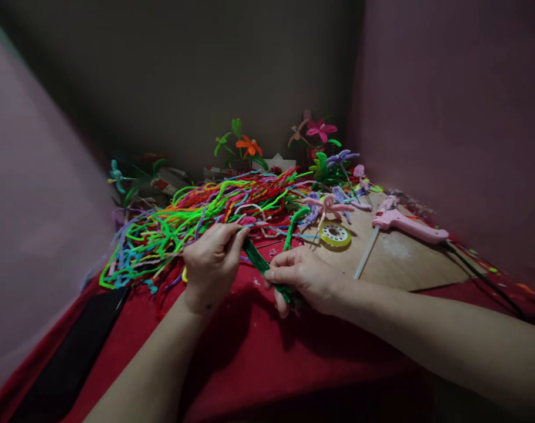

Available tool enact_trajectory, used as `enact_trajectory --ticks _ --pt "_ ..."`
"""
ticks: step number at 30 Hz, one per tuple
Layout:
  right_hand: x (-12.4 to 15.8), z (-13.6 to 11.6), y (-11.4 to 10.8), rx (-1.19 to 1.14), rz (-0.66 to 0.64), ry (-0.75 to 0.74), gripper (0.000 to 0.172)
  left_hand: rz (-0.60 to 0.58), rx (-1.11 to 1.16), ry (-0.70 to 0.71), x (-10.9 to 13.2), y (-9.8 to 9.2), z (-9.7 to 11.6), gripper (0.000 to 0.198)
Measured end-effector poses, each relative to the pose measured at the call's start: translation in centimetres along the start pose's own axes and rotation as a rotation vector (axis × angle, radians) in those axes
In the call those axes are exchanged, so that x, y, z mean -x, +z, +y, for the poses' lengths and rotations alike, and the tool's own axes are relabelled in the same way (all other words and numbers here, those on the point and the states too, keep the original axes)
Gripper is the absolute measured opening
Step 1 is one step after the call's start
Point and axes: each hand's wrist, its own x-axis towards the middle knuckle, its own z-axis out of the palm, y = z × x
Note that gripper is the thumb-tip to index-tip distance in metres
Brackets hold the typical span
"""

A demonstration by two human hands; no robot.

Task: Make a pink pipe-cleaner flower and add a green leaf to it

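Stretched between my two hands is a bunch of dark green pipe cleaners [256,257], slanting down to the right above the red cloth. My left hand [214,258] pinches its upper end between thumb and fingers. Farther down, my right hand [300,276] grips the lower part, and the end pokes out below those fingers. Just behind my right hand lies a bent green pipe cleaner piece [296,224]. A big heap of multicoloured pipe cleaners [214,205] spreads behind my left hand.
On a brown board [399,264] at right rest a pink glue gun [410,226] with a cord, a yellow tape roll [335,235] and a pink pipe cleaner flower [329,207]. More flowers [249,145] stand at the back. A black flat object [73,352] lies left.
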Motion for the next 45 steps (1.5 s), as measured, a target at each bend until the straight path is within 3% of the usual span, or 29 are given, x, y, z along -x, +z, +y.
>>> enact_trajectory --ticks 3,7,10,12,13,18,24,28,31,34,39,45 --pt "-0.1 0.3 -0.1 -0.014 -0.001 0.001 0.013 -0.002 0.064 -0.045 -0.4 -0.3 0.2 0.008" --pt "-0.2 0.5 -0.1 0.036 0.075 -0.036 0.018 -0.114 0.463 -0.457 -1.0 -0.6 -0.1 0.023" --pt "-0.2 0.2 -0.1 0.058 0.168 -0.094 0.021 -0.406 0.636 -0.652 -0.7 -0.1 -0.7 0.028" --pt "-0.2 0.0 -0.1 0.070 0.181 -0.114 0.024 -0.610 0.689 -0.680 -0.1 0.5 -0.8 0.022" --pt "-0.2 -0.1 0.0 0.071 0.175 -0.115 0.024 -0.643 0.724 -0.682 0.2 0.8 -0.7 0.019" --pt "-0.1 -0.3 0.2 -0.009 0.132 -0.093 0.020 -0.466 0.843 -0.738 0.5 1.3 -0.4 0.015" --pt "-0.2 0.0 0.2 0.002 0.205 -0.144 0.027 -0.539 0.817 -0.740 1.3 1.5 0.2 0.016" --pt "-0.6 -0.4 -0.1 0.005 0.224 -0.163 0.024 -0.422 0.754 -0.745 1.5 1.5 0.7 0.019" --pt "-0.8 -1.4 -1.4 0.082 0.426 -0.272 0.011 -0.383 0.819 -0.782 1.0 1.2 0.8 0.021" --pt "-0.5 -2.4 -3.6 -0.036 0.654 -0.336 0.011 -0.357 0.885 -0.753 0.7 1.0 0.5 0.022" --pt "0.4 -2.9 -6.6 -0.115 0.751 -0.304 0.014 -0.466 0.923 -0.777 1.0 1.4 0.2 0.022" --pt "-0.1 -3.2 -7.3 -0.134 0.759 -0.205 0.017 -0.608 0.923 -0.764 1.7 1.7 0.8 0.034"
